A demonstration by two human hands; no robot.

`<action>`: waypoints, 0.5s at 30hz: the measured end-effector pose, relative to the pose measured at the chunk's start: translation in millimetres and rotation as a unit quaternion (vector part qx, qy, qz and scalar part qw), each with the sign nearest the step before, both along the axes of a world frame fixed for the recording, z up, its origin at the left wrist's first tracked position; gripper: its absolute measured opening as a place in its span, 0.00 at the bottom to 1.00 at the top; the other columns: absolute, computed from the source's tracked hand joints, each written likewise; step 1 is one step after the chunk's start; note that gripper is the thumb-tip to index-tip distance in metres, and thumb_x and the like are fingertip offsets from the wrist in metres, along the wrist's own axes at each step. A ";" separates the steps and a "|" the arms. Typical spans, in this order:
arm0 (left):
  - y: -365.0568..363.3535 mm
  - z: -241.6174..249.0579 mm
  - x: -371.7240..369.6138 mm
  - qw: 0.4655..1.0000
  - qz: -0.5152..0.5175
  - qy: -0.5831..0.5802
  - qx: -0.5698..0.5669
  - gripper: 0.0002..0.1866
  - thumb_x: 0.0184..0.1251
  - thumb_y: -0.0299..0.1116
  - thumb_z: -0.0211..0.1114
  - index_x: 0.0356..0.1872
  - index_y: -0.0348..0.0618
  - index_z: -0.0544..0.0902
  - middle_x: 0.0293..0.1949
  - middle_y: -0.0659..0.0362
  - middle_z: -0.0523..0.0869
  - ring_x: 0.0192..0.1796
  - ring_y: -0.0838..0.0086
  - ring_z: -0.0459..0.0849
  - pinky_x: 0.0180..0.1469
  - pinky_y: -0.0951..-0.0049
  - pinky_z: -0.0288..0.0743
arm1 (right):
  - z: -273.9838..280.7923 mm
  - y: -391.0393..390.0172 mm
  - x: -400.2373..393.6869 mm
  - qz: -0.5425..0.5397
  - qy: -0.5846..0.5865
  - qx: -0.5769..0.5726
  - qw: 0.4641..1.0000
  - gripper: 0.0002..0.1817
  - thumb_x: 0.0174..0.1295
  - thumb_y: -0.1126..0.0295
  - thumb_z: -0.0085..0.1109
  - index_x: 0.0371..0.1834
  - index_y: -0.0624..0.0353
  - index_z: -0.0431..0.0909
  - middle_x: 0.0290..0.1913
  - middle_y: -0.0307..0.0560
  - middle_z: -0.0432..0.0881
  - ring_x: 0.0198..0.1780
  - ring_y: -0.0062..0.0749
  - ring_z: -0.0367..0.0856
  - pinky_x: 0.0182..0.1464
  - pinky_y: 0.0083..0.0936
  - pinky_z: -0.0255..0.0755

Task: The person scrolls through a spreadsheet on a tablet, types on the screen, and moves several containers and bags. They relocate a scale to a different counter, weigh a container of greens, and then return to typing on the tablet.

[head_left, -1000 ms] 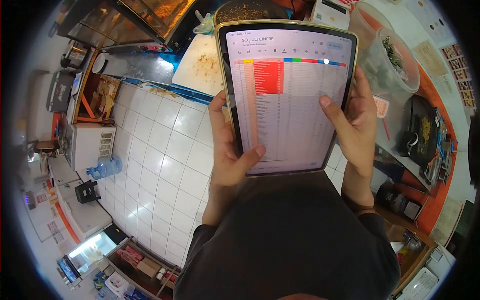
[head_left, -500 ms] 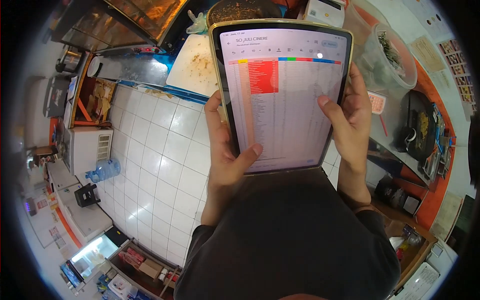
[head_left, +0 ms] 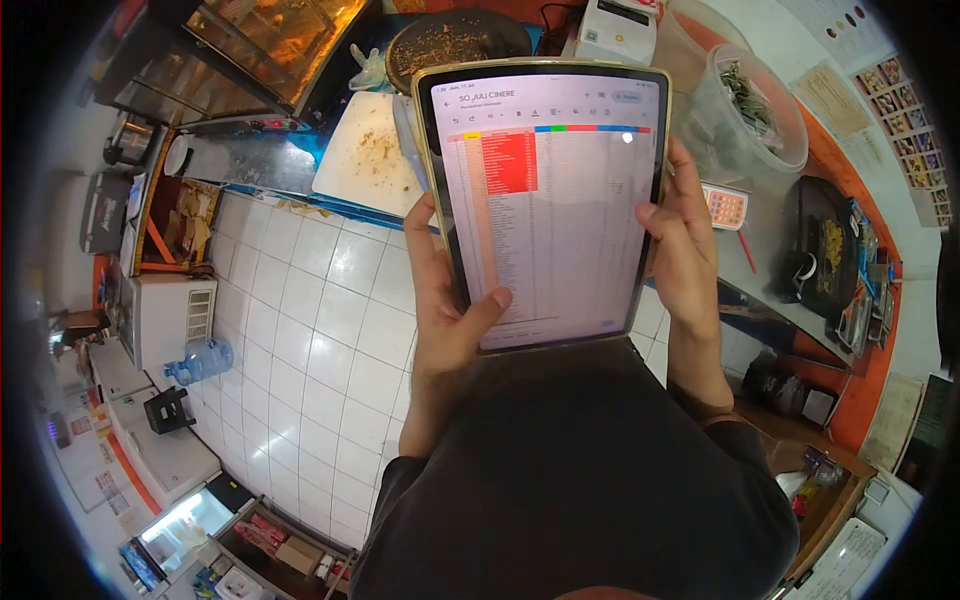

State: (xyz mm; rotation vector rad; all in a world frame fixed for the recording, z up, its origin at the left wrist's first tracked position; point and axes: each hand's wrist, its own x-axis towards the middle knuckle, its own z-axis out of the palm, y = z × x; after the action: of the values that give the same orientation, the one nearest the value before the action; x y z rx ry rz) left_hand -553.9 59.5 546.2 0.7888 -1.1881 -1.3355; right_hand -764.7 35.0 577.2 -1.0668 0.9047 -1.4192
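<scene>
A tablet (head_left: 580, 240) in a pale case is held up in front of me, its screen showing a spreadsheet titled "SO JULI CINERE" with a block of red cells. My left hand (head_left: 445, 300) grips its lower left side, thumb over the screen and fingers behind. On the right edge my right hand (head_left: 685, 245) is closed round it, with the thumb at the screen's margin. Fingers behind the tablet are partly hidden. Left of the tablet lies a white cutting board (head_left: 365, 155) with brown crumbs, and a knife (head_left: 407, 140) on it.
A dark pan (head_left: 455, 45) of brown bits stands behind the board. To the right are a clear tub (head_left: 765, 110) with green leaves, a calculator (head_left: 725, 207) and a black pan (head_left: 830, 245). A water bottle (head_left: 200, 362) lies on the tiled floor (head_left: 320, 350).
The tablet and both hands have shifted slightly left in view. My right thumb has drawn back from over the cells toward the screen's right edge. More of the knife shows.
</scene>
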 end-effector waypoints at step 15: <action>2.1 13.3 -118.2 0.999 0.013 -0.024 -0.033 0.48 0.46 0.21 0.56 0.68 0.45 0.38 0.56 0.42 0.72 0.60 0.60 0.73 0.64 0.62 0.62 | 5.5 8.1 -101.7 -0.068 0.019 -0.008 0.997 0.23 0.62 0.77 0.57 0.58 0.71 0.63 0.47 0.49 0.80 0.48 0.21 0.77 0.51 0.18 0.69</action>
State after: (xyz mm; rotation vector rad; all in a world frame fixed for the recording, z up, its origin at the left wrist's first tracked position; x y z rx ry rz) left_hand -672.1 61.5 559.5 0.7914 -1.2488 -1.2556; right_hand -866.5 43.1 582.6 -1.0632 1.0114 -1.5249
